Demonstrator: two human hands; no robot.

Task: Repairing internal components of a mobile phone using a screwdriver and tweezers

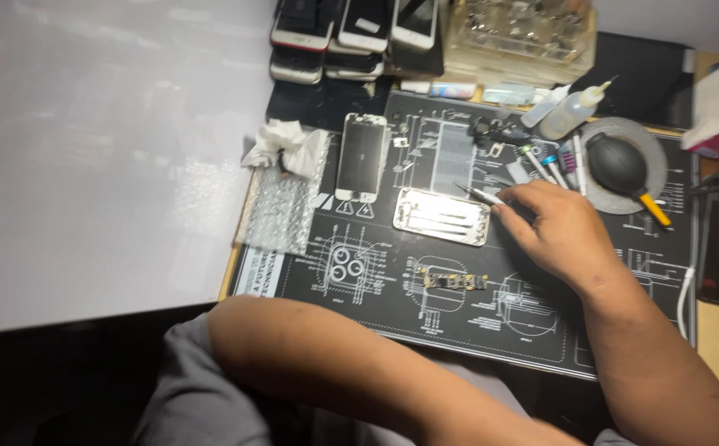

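Note:
My right hand (553,231) rests on a black work mat (541,330) printed with white diagrams and holds thin metal tweezers (476,194). The tweezer tips point left, over the upper right corner of a silver phone housing (442,216) lying flat on the mat. A small circuit board (454,282) lies below the housing. A white phone screen panel (361,157) lies to the housing's upper left. My left forearm (334,363) crosses the bottom of the view; its hand is out of sight.
Bubble wrap (285,206) and crumpled tissue (281,140) sit at the mat's left edge. Stacked phones (351,33) and a clear parts box (524,29) stand at the back. A squeeze bottle (570,111), small screwdrivers (541,161) and a black air blower (619,165) lie at right.

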